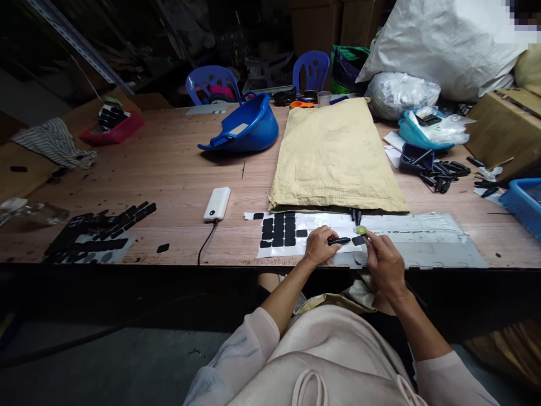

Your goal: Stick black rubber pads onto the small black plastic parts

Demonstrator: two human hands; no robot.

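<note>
A red tray at far left holds black pieces. The blue basin lies tipped on its side and looks empty. On the white sheet at the near edge of the counter, black pads fill a block 3 columns wide. The sheet's right stretch is bare, so I judge that most of the work is left. The left hand is closed around a black stick. The right hand pinches a loose pad at the stick's tip. A teal basket holds clear bags. The contents of the blue bin are cut off.
</note>
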